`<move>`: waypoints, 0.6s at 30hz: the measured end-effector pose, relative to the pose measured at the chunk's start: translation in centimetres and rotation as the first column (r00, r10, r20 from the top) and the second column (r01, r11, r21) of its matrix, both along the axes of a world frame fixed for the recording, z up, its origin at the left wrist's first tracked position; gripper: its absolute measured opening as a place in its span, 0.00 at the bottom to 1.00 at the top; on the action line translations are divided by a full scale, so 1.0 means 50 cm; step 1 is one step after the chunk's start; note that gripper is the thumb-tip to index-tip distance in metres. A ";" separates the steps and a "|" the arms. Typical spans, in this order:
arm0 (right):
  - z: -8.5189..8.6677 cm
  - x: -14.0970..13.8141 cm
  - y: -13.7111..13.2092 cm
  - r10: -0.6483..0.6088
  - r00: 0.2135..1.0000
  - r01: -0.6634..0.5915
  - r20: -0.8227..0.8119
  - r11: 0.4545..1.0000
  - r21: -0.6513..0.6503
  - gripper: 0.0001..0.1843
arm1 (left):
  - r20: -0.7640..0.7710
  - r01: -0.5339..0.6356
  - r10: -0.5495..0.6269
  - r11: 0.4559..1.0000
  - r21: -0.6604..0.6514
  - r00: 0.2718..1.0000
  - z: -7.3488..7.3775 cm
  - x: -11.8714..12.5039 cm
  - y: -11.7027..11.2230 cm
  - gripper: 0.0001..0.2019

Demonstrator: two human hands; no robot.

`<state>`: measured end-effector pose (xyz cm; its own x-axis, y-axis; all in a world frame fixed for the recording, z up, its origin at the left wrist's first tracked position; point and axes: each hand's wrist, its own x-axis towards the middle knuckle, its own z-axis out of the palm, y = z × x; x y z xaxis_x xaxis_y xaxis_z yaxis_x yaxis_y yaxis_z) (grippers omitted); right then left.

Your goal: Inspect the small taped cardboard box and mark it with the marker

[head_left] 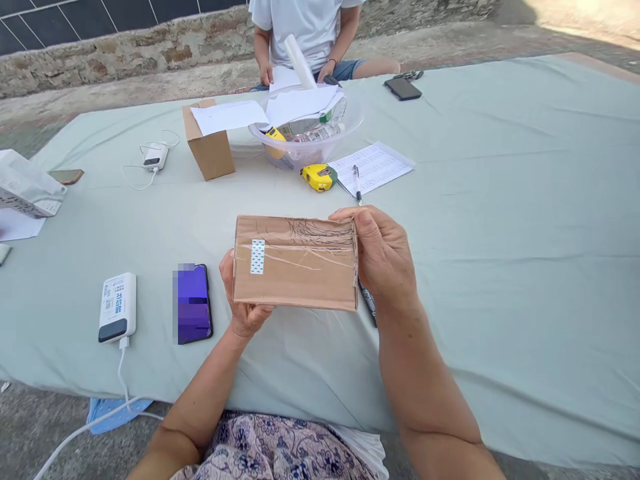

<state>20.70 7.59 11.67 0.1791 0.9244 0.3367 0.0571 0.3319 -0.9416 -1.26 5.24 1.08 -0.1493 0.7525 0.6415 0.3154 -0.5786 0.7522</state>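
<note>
A brown cardboard box [295, 277] is held up above the cloth-covered table, one broad face toward me. That face carries dark pen scribbles along its upper right and a small patterned sticker [257, 257] at the left. My left hand [245, 307] grips the box's left lower edge, its fingers partly hidden behind the cardboard. At the upper right corner, my right hand [385, 250] clasps the box with the thumb on the near side. Partly behind the box and my right hand, a dark marker [368, 305] lies on the cloth.
To the left lie a phone [195, 303] and a white power bank [117, 307] with a cable. Farther off are a yellow tape measure [319, 177], a printed sheet [375, 165] with a pen, an upright cardboard box [210, 153] and a filled plastic basin [350, 127]. Another person [307, 33] sits opposite.
</note>
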 end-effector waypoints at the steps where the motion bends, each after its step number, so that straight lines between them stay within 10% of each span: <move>1: 0.000 -0.001 0.001 0.010 1.000 -0.010 -0.018 1.000 -0.015 0.25 | 0.010 0.043 -0.043 0.998 0.043 0.999 0.014 -0.002 0.007 0.52; 7: 0.010 0.016 -0.006 0.015 1.000 -0.015 0.006 0.999 -0.052 0.24 | -0.005 0.306 -0.310 0.940 -0.153 0.951 0.096 -0.017 0.023 0.63; 11: 0.020 0.035 -0.015 0.010 0.994 -0.007 0.113 1.000 -0.021 0.21 | 0.084 0.393 -0.385 0.880 -0.266 0.919 0.152 -0.015 -0.003 0.52; 18: 0.032 0.024 -0.035 0.023 0.950 -0.030 0.310 0.999 0.020 0.16 | -0.040 0.114 -0.139 0.921 -0.372 0.989 0.268 -0.008 0.009 0.33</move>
<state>21.90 5.85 13.27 0.0380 0.9184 0.3938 0.3358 0.3594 -0.8707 -1.64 5.68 14.50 -0.0049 0.9472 0.3205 0.3124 -0.3030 0.9003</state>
